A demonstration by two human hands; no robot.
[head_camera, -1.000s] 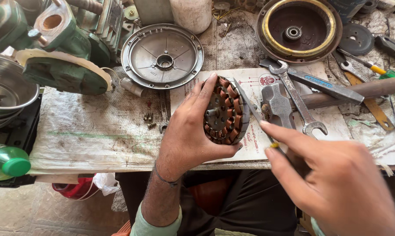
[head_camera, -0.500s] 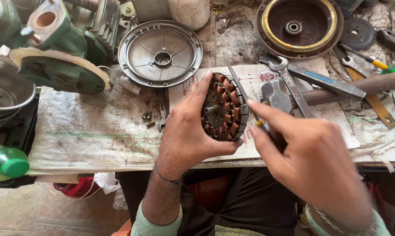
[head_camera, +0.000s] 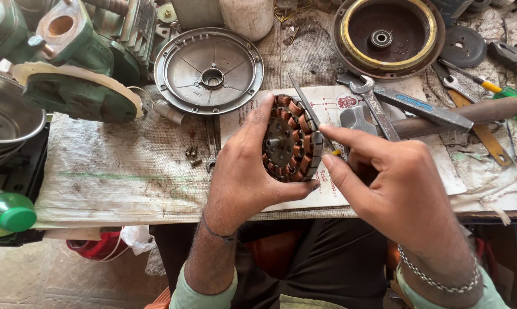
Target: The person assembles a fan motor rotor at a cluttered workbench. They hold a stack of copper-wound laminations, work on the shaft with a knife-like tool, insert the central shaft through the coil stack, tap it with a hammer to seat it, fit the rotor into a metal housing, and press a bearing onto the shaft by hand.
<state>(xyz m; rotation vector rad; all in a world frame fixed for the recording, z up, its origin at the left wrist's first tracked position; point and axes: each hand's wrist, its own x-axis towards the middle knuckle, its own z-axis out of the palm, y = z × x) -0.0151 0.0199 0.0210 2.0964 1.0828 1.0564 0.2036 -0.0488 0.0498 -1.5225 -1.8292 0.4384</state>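
The stator (head_camera: pixel 290 140) in my left hand (head_camera: pixel 244 171) shows glossy copper windings around a dull steel core. The thin blade (head_camera: pixel 305 107) at twelve o'clock from my right hand (head_camera: pixel 396 189) is bare grey metal. The bench cover (head_camera: pixel 115 177) at nine o'clock looks rough, stained woven cloth.

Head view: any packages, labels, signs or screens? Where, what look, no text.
Printed paper sheet: flat on the bench under both hands, white with red print and a round red emblem.
Label strip: on the flat metal tool right of the spanner, narrow, blue.
No screens or signs.
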